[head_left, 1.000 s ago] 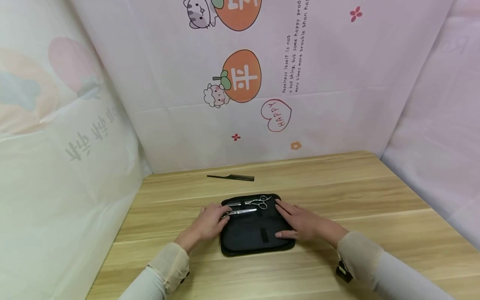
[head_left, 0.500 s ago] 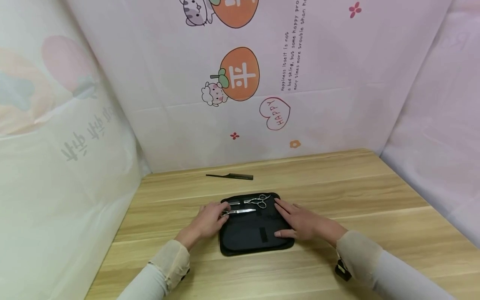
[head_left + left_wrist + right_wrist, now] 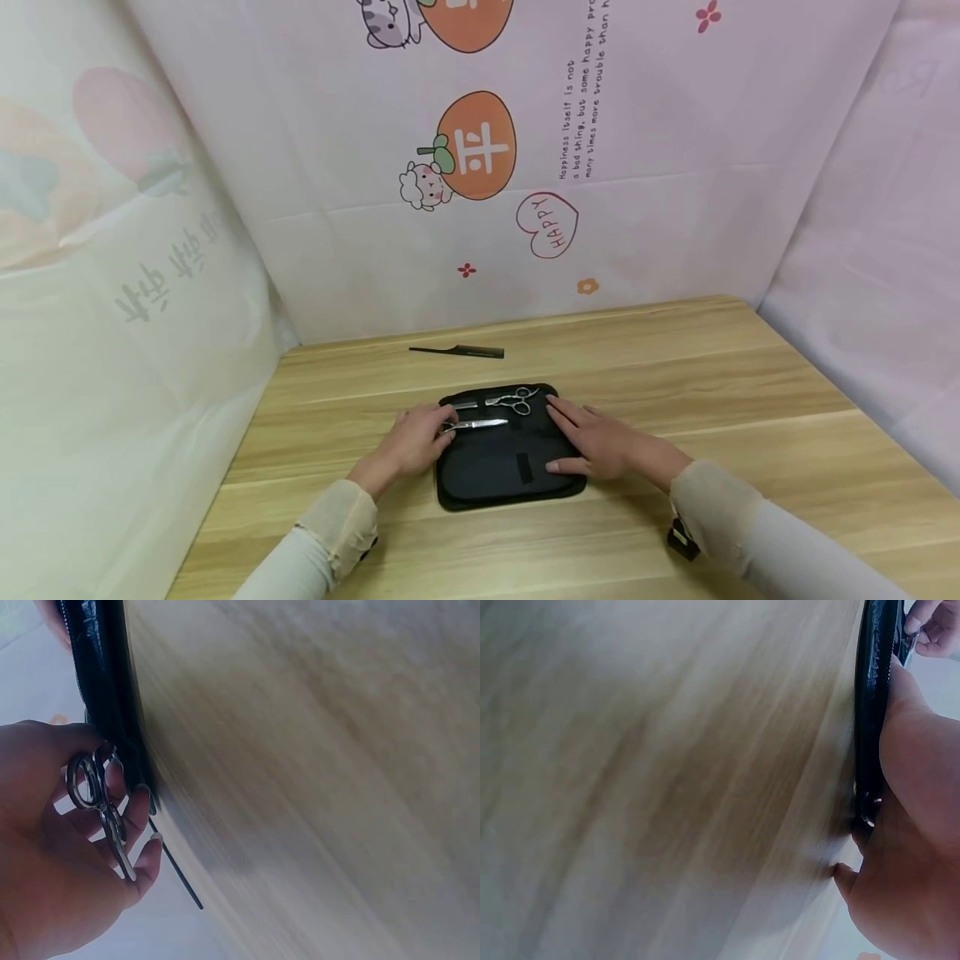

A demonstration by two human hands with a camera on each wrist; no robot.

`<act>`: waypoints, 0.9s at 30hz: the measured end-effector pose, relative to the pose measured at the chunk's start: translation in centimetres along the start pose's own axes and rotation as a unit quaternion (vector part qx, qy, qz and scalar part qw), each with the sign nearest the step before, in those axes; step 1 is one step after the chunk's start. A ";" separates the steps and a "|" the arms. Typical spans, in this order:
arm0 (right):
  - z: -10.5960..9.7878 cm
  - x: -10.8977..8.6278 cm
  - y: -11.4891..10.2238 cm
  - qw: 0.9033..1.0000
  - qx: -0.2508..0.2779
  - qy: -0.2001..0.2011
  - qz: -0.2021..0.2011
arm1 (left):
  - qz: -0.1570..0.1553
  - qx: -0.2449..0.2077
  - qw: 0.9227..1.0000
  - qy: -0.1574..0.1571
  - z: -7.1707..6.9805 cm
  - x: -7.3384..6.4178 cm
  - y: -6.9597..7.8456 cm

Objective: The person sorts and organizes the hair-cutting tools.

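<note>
An unfolded black case (image 3: 480,479) lies on the wooden table. My left hand (image 3: 408,442) is at its left edge, holding a pair of scissors (image 3: 487,423) by the finger rings; the blades point right across the case. The left wrist view shows the metal rings of these scissors (image 3: 94,787) between thumb and fingers. My right hand (image 3: 600,446) rests on the case's right edge, thumb and fingers spread apart. Near the top of the case lies another pair of scissors (image 3: 513,401), handles to the right. Beside it is a metal blade (image 3: 465,406), partly hidden by my left hand.
Behind the case, a black rat-tail comb (image 3: 480,352) lies on the table (image 3: 637,350). White printed sheets (image 3: 637,233) stand as walls at the back and both sides.
The head view has shifted slightly, so everything sits a little further left and up. Both hands keep their places at the case, and the left still holds the scissors.
</note>
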State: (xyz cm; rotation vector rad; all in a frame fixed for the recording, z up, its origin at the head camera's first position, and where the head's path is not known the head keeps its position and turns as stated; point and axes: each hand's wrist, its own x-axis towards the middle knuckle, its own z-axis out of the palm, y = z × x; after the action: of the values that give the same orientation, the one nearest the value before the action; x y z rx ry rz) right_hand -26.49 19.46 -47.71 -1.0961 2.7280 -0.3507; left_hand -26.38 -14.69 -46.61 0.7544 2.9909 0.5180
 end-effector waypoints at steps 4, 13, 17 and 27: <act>0.1 0.0 0.0 1.000 0.003 -0.001 0.001 | 0.009 0.012 1.000 0.002 0.3 0.1 -0.1; 0.7 0.2 0.6 1.000 -0.003 0.005 0.007 | 0.019 0.027 0.999 0.013 0.5 0.6 0.0; 0.9 0.3 0.6 1.000 -0.016 -0.003 0.021 | 0.022 0.031 0.999 0.014 0.4 0.7 0.2; 0.8 0.1 0.3 1.000 0.000 0.015 0.010 | 0.034 0.061 0.997 0.024 0.7 1.1 0.6</act>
State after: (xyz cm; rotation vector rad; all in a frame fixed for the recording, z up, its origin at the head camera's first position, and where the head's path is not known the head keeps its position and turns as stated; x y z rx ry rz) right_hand -26.59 19.49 -48.62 -1.0709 2.7627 -0.3669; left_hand -27.01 -13.48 -46.98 0.8668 3.0744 0.3620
